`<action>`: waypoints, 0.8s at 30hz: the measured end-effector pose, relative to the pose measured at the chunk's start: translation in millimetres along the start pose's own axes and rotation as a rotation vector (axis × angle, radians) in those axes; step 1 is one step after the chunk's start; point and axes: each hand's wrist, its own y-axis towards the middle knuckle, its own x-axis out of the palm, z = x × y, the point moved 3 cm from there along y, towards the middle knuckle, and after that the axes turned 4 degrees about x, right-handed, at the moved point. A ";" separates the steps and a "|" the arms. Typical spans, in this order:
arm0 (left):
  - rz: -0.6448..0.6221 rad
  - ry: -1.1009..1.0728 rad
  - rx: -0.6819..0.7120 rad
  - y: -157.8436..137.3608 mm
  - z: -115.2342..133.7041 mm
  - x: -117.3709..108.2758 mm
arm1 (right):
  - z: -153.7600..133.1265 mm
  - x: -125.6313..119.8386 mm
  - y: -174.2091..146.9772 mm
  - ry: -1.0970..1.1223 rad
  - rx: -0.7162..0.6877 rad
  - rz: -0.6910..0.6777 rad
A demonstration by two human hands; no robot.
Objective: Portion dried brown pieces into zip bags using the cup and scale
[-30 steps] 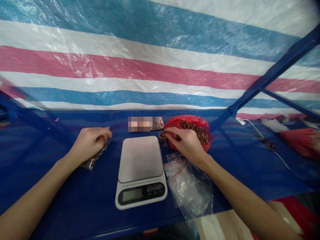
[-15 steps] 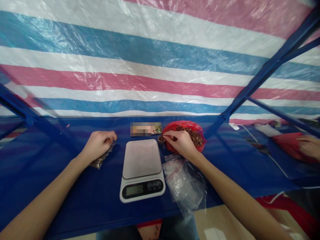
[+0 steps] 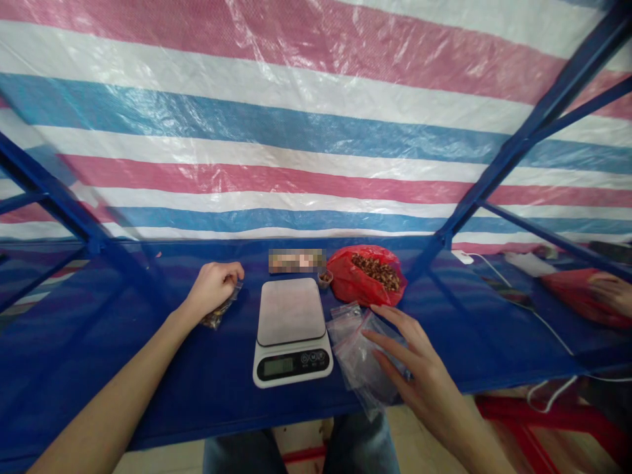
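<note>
My left hand point(image 3: 218, 288) is closed on the top of a small clear zip bag point(image 3: 216, 317) with brown bits inside, left of the scale. With fingers spread, my right hand point(image 3: 407, 345) reaches over a loose pile of clear zip bags point(image 3: 363, 359); whether the fingertips touch them I cannot tell. Between the hands lies a white kitchen scale point(image 3: 291, 316), its plate bare and its display too blurred to read surely. Behind the pile sits a red plastic bag point(image 3: 345, 276), open, full of small brown pieces point(image 3: 378, 271). A small cup point(image 3: 324, 279) with brown pieces stands beside it.
A partly blurred printed packet point(image 3: 295, 261) lies behind the scale. Blue frame bars point(image 3: 486, 178) slant up on both sides before a striped tarp point(image 3: 276, 151). At right, another person's hand point(image 3: 615, 291) rests on a red bag point(image 3: 567, 286), near a white cable point(image 3: 550, 329).
My right hand has left the small cup by the red bag and come back to the zip bags, its fingers now spread. My left hand keeps its hold. The view has shifted a little.
</note>
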 end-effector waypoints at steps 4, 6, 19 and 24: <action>-0.006 -0.010 0.003 2.4 -1.2 3.0 | -21.9 17.5 -62.1 -0.109 0.038 -0.119; -0.006 -0.013 0.007 2.8 -1.2 3.2 | -25.2 30.1 -75.0 -0.165 -0.017 -0.141; 0.007 -0.040 0.038 2.6 7.7 -3.0 | 0.7 21.3 -26.4 0.085 0.006 -0.310; -0.002 -0.040 0.038 2.5 10.6 -4.4 | 70.5 -13.6 46.3 0.116 0.132 0.139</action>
